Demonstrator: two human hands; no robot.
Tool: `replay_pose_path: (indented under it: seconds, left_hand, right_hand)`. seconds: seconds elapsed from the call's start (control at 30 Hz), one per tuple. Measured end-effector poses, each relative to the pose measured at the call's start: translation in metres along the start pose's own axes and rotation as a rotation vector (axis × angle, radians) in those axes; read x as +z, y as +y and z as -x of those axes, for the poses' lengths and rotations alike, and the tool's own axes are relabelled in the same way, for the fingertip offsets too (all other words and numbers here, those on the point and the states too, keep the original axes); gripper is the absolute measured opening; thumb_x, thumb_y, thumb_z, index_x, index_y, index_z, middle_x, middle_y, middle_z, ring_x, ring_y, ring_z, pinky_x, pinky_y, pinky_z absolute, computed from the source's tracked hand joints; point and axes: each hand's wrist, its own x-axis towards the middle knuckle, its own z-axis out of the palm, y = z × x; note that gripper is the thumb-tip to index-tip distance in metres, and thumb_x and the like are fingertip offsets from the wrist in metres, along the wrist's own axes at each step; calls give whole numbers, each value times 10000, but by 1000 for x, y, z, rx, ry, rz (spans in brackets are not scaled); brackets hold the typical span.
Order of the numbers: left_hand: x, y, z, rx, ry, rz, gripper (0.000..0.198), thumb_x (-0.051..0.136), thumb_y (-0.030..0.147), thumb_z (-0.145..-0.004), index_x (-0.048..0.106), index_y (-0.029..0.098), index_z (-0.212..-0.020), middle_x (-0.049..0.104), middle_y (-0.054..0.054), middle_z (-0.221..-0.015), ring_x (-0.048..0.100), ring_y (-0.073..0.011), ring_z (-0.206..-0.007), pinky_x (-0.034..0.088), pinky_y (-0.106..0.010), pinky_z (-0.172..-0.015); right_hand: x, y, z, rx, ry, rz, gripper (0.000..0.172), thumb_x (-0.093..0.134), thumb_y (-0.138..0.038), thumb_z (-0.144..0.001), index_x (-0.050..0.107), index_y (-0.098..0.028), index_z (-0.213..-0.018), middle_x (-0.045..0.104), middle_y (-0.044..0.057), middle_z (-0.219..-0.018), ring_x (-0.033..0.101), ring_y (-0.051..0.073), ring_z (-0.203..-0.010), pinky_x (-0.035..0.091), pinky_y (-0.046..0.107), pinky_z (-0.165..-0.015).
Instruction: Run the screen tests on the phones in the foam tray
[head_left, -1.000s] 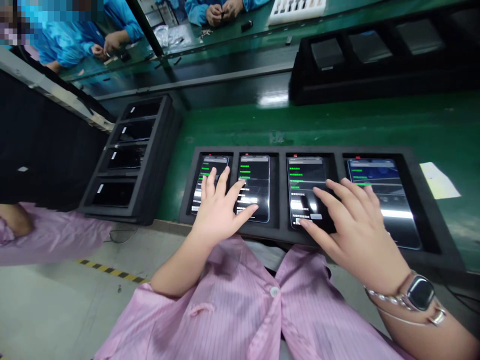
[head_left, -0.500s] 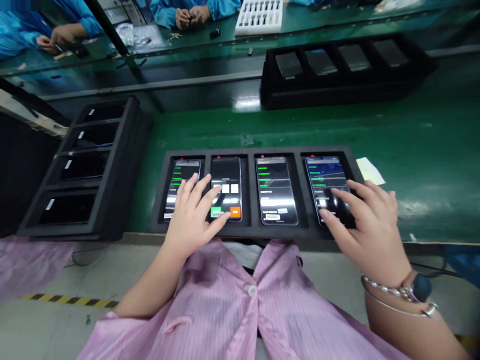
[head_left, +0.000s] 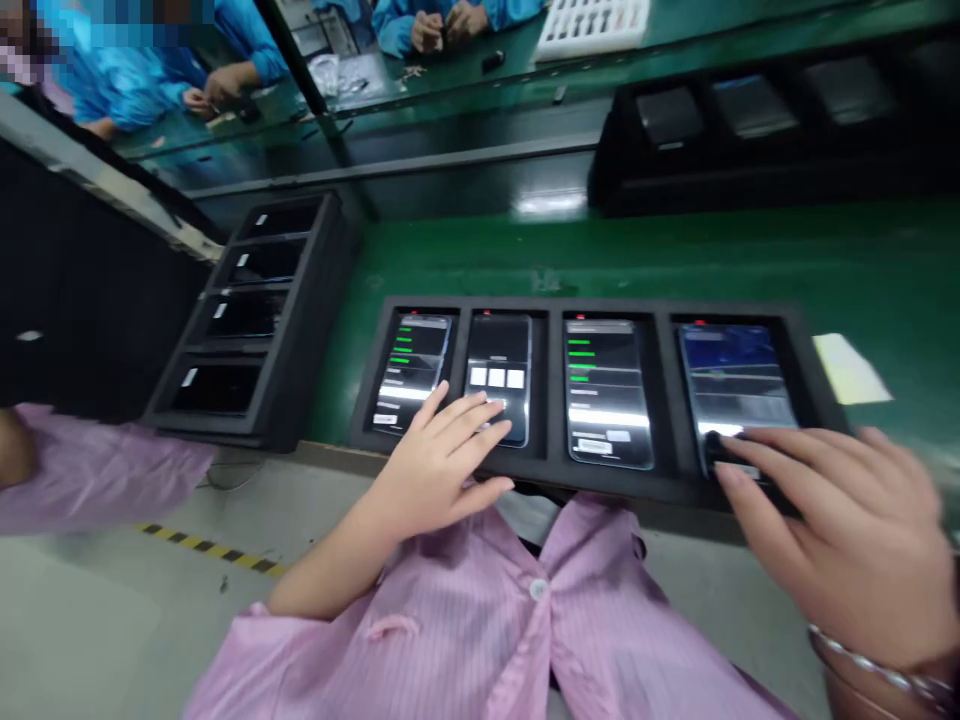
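A black foam tray (head_left: 551, 400) holds several smartphones side by side, screens up. My left hand (head_left: 446, 455) is open, its fingers spread over the lower part of the second phone (head_left: 499, 345), which displays three white squares. Left of it, the first phone (head_left: 412, 365) shows green text lines, as does the third phone (head_left: 606, 385). At the lower end of the fourth phone (head_left: 739, 375), my right hand (head_left: 847, 510) has its fingers stretched out and thumb apart. Its fingertips are at the glass; whether they touch I cannot tell.
A stack of black trays with phones (head_left: 259, 320) stands at the left. Another dark tray (head_left: 750, 165) lies at the back right. A yellowish paper slip (head_left: 851, 368) is beside the front tray. Across the bench, co-workers in blue sleeves (head_left: 401, 28) work near a white tray (head_left: 592, 25).
The view has swung left. My left hand has slid down the second phone, and its green and orange buttons no longer show. My right hand has moved lower; the fourth screen's green lines are gone.
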Motion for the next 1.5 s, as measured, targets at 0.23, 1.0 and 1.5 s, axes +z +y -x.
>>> replay_pose_path:
  seconds: [0.23,1.0,1.5]
  left_hand:
    - [18,5,-4,16,62,-34,418,613,442,-1059,657,129,-1333,722,-127,-1381,685,-287,-1287,259,-537,-1324]
    - [19,7,-4,-13,75,-72,438,587,492,-1064,680,137,-1303,729,-105,-1377,699,-276,-1272,298,-501,-1294]
    - [9,-9,-28,-231,85,-111,568,616,531,-1028,578,169,-1464,506,-197,-1604,366,-447,-1547,279,-715,-1262]
  right_hand:
    - [-5,-15,4,74,-70,-22,128,683,-240,-1017,700,-148,-1104,733,124,-1111,666,300,-1010,516,550,-1047]
    - [0,-14,8,86,-26,-23,117,701,-193,-978,713,-148,-1085,742,136,-1114,679,340,-1001,557,584,-1004]
    - [5,-12,10,89,19,-14,130,709,-208,-948,740,-188,-1073,764,102,-1090,713,308,-984,564,520,-1022]
